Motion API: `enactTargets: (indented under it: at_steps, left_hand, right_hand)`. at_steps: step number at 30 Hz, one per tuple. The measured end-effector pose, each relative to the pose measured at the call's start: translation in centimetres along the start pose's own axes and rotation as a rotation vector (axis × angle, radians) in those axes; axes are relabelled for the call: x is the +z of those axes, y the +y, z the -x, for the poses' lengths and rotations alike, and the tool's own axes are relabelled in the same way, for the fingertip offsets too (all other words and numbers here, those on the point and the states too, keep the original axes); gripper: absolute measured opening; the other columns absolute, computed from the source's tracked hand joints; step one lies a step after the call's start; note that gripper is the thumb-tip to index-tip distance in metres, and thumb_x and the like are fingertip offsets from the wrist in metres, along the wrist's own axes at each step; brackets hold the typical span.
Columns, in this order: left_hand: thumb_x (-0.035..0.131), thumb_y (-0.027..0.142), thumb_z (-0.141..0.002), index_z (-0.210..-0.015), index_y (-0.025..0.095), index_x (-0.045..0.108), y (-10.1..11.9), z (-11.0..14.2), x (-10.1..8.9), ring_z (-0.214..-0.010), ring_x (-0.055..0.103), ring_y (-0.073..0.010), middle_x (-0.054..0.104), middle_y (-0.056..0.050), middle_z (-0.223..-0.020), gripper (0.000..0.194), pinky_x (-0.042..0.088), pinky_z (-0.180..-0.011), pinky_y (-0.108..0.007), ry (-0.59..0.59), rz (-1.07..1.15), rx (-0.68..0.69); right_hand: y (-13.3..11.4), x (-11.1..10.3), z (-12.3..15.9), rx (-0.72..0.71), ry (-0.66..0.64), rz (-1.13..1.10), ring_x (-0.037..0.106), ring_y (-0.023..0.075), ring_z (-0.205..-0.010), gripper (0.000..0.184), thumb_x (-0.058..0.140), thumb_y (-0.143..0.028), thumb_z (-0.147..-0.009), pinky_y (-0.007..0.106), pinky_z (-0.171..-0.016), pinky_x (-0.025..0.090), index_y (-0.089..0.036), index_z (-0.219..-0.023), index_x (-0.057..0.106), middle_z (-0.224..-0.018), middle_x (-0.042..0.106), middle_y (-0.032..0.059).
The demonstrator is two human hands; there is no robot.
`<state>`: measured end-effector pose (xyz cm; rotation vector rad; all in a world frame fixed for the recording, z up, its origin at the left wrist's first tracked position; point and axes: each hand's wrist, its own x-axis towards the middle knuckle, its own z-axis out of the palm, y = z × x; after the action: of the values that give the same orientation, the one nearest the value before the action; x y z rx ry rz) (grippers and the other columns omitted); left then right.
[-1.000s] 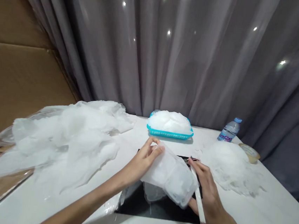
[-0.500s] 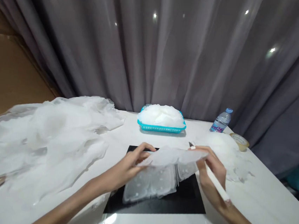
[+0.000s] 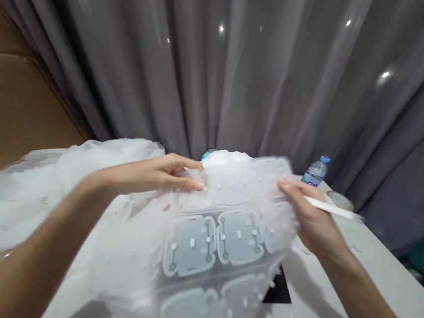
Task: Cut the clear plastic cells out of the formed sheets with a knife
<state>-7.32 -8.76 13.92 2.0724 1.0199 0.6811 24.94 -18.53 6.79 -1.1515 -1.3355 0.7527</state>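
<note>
Both my hands hold up a translucent white sheet (image 3: 211, 244) moulded with rounded rectangular cells, spread out in front of me above the table. My left hand (image 3: 158, 174) pinches its upper left edge, fingers closed on it. My right hand (image 3: 309, 216) grips the upper right edge and also holds a thin white stick-like tool (image 3: 329, 207) that points to the right. The sheet hides most of the black mat (image 3: 278, 290); only one corner of the mat shows.
A big heap of crumpled white film (image 3: 43, 198) lies on the left of the white table (image 3: 372, 289). Behind the sheet peeks a blue basket (image 3: 207, 153) filled with white pieces. A water bottle (image 3: 316, 171) and a tape roll (image 3: 339, 200) stand at the right, before grey curtains.
The sheet was folded low over the black mat; now both hands have lifted it and spread it open towards the camera. The tool stays in my right hand.
</note>
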Motion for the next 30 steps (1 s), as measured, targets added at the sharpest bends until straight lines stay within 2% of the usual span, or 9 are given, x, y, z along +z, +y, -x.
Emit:
enactTargets:
  at_steps: [1,3,7,9,12,18,24,27,30]
  left_hand:
    - [0.079,0.043,-0.085,-0.091,0.023,0.077,-1.5,-0.6,1.0,-0.059,0.065,-0.0177,0.069,-0.001,-0.073,0.021,0.047,-0.049,-0.022,-0.245,-0.073,-0.063]
    - [0.07,0.055,-0.091,-0.096,0.019,0.076,-5.0,-1.7,3.2,-0.06,0.065,-0.0188,0.071,-0.004,-0.076,0.037,0.046,-0.051,-0.024,-0.368,-0.114,-0.095]
    - [0.062,0.065,-0.093,-0.091,0.017,0.075,-11.0,-2.8,6.6,-0.078,0.069,-0.0233,0.075,-0.007,-0.084,0.05,0.05,-0.072,-0.027,-0.408,-0.15,-0.052]
    - [0.059,0.068,-0.095,-0.092,0.017,0.074,-12.7,-3.0,7.0,-0.079,0.069,-0.0239,0.075,-0.007,-0.083,0.053,0.049,-0.074,-0.028,-0.417,-0.159,-0.038]
    - [0.059,0.068,-0.095,-0.091,0.017,0.073,-13.9,-3.4,6.9,-0.084,0.068,-0.0246,0.075,-0.007,-0.086,0.053,0.048,-0.077,-0.028,-0.403,-0.157,-0.026]
    - [0.069,0.059,-0.092,-0.111,0.017,0.071,-12.3,-3.5,7.2,-0.094,0.071,-0.0263,0.079,-0.01,-0.105,0.046,0.051,-0.082,-0.031,-0.38,-0.058,-0.037]
    - [0.067,0.047,-0.098,-0.112,0.018,0.071,-7.9,-2.4,7.5,-0.097,0.076,-0.0259,0.081,-0.01,-0.103,0.032,0.054,-0.086,-0.033,-0.48,0.075,-0.004]
    - [0.062,0.05,-0.101,-0.106,0.019,0.075,-6.7,-2.1,7.6,-0.089,0.074,-0.0237,0.08,-0.008,-0.096,0.034,0.053,-0.079,-0.03,-0.485,0.071,0.056]
    - [0.061,0.05,-0.102,-0.101,0.019,0.078,-6.4,-1.9,7.6,-0.086,0.071,-0.0218,0.078,-0.007,-0.096,0.035,0.051,-0.077,-0.028,-0.445,0.041,0.128]
  right_hand:
    - [1.9,0.6,-0.5,-0.025,-0.073,0.148,0.06,0.0176,-0.057,0.046,0.053,-0.058,-0.102,0.027,-0.048,0.046,-0.019,-0.081,0.067,-0.07,0.066,0.0027]
    - [5.9,1.9,-1.1,-0.096,-0.193,0.417,0.062,0.018,-0.057,0.055,0.04,-0.058,-0.107,0.028,-0.049,0.047,-0.018,-0.078,0.065,-0.066,0.065,0.0027]
    - [10.8,3.4,-1.0,-0.166,-0.238,0.632,0.07,0.0215,-0.079,0.043,0.042,-0.043,-0.109,0.032,-0.073,0.055,-0.017,-0.082,0.065,-0.082,0.071,0.0071]
    - [11.1,3.2,-0.6,-0.2,-0.255,0.766,0.07,0.0241,-0.095,0.031,0.044,-0.033,-0.108,0.034,-0.083,0.053,-0.016,-0.098,0.067,-0.102,0.072,0.0119]
    - [10.3,1.9,0.2,-0.199,-0.344,0.982,0.07,0.0288,-0.098,0.022,0.048,-0.019,-0.104,0.036,-0.079,0.052,-0.014,-0.101,0.069,-0.108,0.072,0.0175]
    - [8.8,-0.5,2.4,-0.178,-0.63,1.271,0.071,0.0345,-0.105,0.034,0.056,0.009,-0.079,0.035,-0.069,0.049,-0.012,-0.099,0.073,-0.113,0.074,0.0221]
    - [6.8,0.6,1.8,-0.258,-0.629,1.362,0.069,0.0326,-0.099,0.029,0.051,-0.001,-0.094,0.039,-0.074,0.052,-0.014,-0.113,0.07,-0.109,0.073,0.018]
    - [5.5,3.2,0.2,-0.463,-0.487,1.086,0.06,0.0324,-0.12,0.029,0.052,-0.026,-0.107,0.045,-0.096,0.053,-0.018,-0.133,0.061,-0.127,0.066,0.0159]
    - [5.3,5.7,-1.4,-0.526,-0.529,0.711,0.052,0.0279,-0.135,0.04,0.053,-0.034,-0.108,0.047,-0.114,0.045,-0.023,-0.147,0.051,-0.146,0.058,0.0125]
